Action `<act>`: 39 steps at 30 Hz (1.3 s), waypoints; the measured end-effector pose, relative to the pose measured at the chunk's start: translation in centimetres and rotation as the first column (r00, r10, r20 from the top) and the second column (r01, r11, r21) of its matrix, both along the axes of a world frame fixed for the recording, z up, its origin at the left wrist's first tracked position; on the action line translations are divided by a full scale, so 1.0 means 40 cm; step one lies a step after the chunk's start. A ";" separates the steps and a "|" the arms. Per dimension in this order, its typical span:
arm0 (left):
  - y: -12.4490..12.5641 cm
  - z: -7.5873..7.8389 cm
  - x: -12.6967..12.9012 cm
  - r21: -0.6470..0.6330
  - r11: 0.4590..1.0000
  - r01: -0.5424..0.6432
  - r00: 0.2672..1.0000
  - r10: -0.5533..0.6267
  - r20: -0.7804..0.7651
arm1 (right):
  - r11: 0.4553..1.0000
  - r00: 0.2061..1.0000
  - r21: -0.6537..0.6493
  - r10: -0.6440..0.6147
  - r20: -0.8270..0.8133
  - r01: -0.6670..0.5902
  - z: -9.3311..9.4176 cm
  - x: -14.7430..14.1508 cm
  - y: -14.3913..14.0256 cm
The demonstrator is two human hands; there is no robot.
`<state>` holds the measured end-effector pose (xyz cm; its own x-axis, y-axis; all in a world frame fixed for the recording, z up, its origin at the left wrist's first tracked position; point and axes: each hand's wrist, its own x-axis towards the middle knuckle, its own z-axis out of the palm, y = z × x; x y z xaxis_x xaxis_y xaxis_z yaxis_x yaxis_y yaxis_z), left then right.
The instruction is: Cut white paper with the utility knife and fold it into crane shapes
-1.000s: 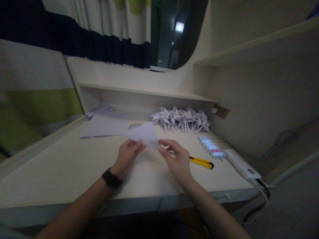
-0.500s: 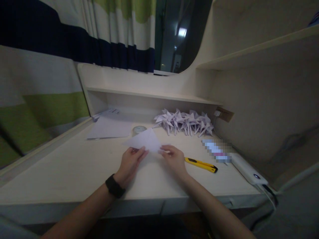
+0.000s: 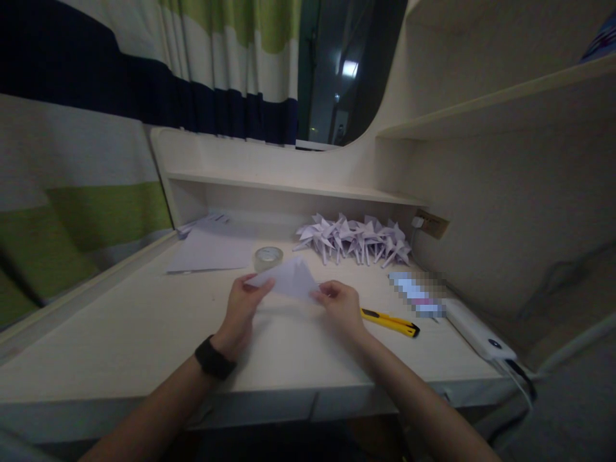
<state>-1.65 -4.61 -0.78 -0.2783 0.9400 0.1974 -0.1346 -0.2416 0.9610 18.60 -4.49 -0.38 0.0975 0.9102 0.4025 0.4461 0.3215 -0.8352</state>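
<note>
A white sheet of folded paper (image 3: 289, 280) is held up over the desk between my two hands. My left hand (image 3: 244, 305), with a dark watch (image 3: 214, 359) on its wrist, pinches the paper's left corner between thumb and fingers. The right corner is pinched by my right hand (image 3: 339, 305). Just behind the paper lies a roll of clear tape (image 3: 268, 258). A yellow utility knife (image 3: 391, 322) rests on the desk close to my right hand. The paper hides the fingertips in part.
Several folded paper pinwheels (image 3: 353, 239) lie heaped at the back of the desk (image 3: 144, 340). White paper sheets (image 3: 210, 247) are stacked at the back left. A phone (image 3: 418, 295) with a blurred screen and a white power strip (image 3: 481, 330) with cables sit on the right.
My hands have moved apart along the paper, the left hand shifting left to its corner. The paper has tilted and shows a raised flap at its top.
</note>
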 end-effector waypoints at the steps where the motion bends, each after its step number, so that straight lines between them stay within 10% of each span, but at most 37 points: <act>1: 0.015 0.007 -0.015 0.023 0.993 -0.120 0.992 0.121 -0.035 | 1.000 1.000 -0.016 0.021 -0.005 -0.021 -0.001 0.007 0.004; 4: 0.058 0.038 -0.049 0.196 0.952 -0.236 0.914 0.286 -0.289 | 0.997 0.998 -0.047 0.062 -0.016 -0.063 -0.013 0.021 0.015; 12: 0.094 0.064 -0.036 0.146 0.954 0.264 0.517 -0.012 -0.856 | 0.999 0.982 -0.028 0.026 0.185 -0.021 -0.045 0.034 0.016; 30: 0.099 0.080 -0.068 -0.035 0.884 0.465 0.658 -0.372 -0.655 | 0.992 0.879 -0.073 0.121 0.460 -0.098 -0.041 0.033 0.006; 39: 0.125 0.117 -0.001 0.011 0.833 0.554 0.426 -0.272 -0.863 | 0.980 0.891 -0.091 0.198 0.410 -0.176 -0.032 0.060 0.006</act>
